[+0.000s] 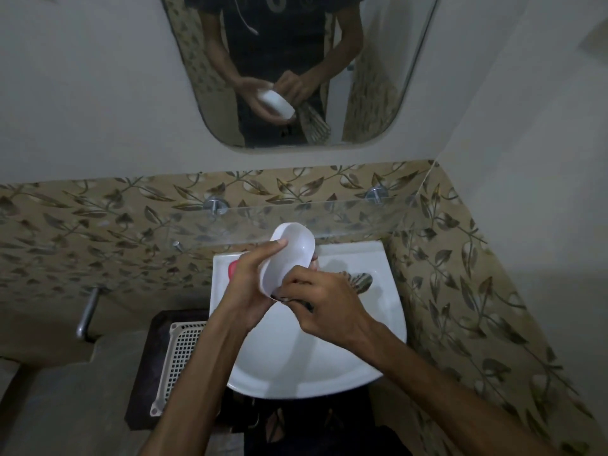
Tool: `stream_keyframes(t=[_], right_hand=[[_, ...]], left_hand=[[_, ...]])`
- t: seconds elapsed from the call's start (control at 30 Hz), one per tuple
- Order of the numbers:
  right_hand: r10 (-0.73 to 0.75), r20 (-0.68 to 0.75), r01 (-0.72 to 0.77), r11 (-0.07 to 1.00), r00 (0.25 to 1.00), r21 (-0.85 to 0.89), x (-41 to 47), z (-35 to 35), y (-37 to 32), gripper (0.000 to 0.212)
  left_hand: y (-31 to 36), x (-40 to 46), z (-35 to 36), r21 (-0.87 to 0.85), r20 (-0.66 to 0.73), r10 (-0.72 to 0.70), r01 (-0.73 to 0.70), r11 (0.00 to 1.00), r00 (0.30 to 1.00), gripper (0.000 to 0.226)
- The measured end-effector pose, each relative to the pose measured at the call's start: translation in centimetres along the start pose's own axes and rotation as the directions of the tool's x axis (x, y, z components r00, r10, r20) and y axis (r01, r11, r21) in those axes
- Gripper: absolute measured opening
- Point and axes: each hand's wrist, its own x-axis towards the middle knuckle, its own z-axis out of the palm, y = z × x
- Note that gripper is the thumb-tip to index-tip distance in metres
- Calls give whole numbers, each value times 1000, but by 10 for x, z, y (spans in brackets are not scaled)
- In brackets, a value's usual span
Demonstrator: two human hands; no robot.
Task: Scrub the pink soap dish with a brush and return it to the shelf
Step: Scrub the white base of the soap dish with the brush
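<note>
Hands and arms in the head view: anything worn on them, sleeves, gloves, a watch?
Both are bare. The left hand and right hand wear no gloves, rings or watch that I can see, and no sleeve covers either forearm up to the frame edge. The mirror shows a dark short-sleeved top.

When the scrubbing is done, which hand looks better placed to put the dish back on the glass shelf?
Probably the left hand. It already holds the soap dish, whose top end sits close below the glass shelf. The right hand is busy gripping the brush lower down, over the sink.
</note>
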Motion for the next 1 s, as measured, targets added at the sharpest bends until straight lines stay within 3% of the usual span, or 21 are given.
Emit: stream_keyframes(t=[0.13, 0.3, 0.43, 0.5, 0.57, 0.63, 0.67, 0.73, 0.8, 0.87, 1.0], right_hand=[[94, 110, -108, 985, 989, 134, 4, -18, 4, 24], [74, 252, -94, 993, 965, 69, 28, -42, 9, 25], [148, 139, -157, 986, 979, 53, 25, -34, 1, 28], [251, 57, -255, 961, 966, 102, 14, -20, -11, 27], [455, 50, -443, 829, 889, 343, 6, -8, -23, 21], [672, 183, -592, 450, 718, 669, 7, -1, -31, 15], [721, 248, -593, 271, 647, 758, 10, 0, -33, 14], [753, 275, -550, 136, 598, 824, 19, 2, -35, 13], [750, 209, -503, 186, 628, 844, 31, -1, -36, 15], [737, 82, -486, 354, 671, 799, 43, -5, -34, 18], [621, -251, -428, 728, 743, 535, 63, -10, -20, 21]], left_hand=[[-9, 0, 0, 44, -109, 83, -78, 996, 991, 59], [1, -5, 11, 193, -68, 134, -118, 974, 989, 51], [1, -6, 16, 133, -129, 171, -154, 979, 977, 56], [-6, -5, 21, 106, -165, 191, -175, 979, 968, 53], [-12, -3, 21, 91, -209, 215, -200, 976, 954, 54], [-15, -2, 19, 124, -224, 247, -224, 967, 943, 53], [-16, -1, 19, 166, -219, 262, -229, 959, 940, 52], [-16, 0, 21, 225, -184, 272, -229, 947, 945, 47], [-10, 1, 26, 223, -147, 270, -234, 946, 952, 44], [-5, 0, 28, 200, -138, 282, -252, 947, 949, 40], [-16, -1, 27, 132, -149, 291, -272, 953, 945, 38]])
